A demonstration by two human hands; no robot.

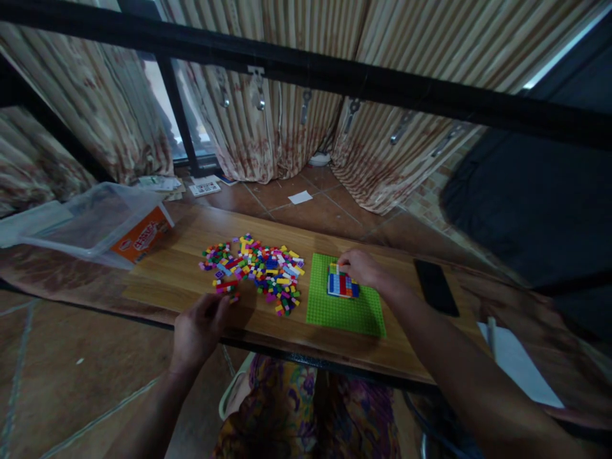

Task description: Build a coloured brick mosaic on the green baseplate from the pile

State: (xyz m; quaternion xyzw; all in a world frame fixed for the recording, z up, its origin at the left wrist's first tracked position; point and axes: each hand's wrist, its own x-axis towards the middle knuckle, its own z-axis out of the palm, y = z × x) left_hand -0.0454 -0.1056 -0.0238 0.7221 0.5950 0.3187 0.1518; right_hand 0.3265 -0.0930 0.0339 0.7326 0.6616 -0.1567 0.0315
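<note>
A green baseplate (329,317) lies on the wooden board, bearing a small block of toy bricks (343,286) in blue, red, light blue and yellow. My right hand (362,266) is over the far side of that block, its thumb and finger pinched on a small white brick (338,269). At the near left edge of a spread of loose toy bricks (268,264) is my left hand (198,328), its fingers curled together. Whatever those fingers may hold is hidden. A short red row of bricks (225,287) lies just beyond its fingertips.
A clear plastic bin (95,220) with an orange label stands at the left end. Right of the baseplate lies a black phone (436,287), with white paper (519,363) farther right. A dark metal bar (306,64) crosses above the far side, before striped curtains.
</note>
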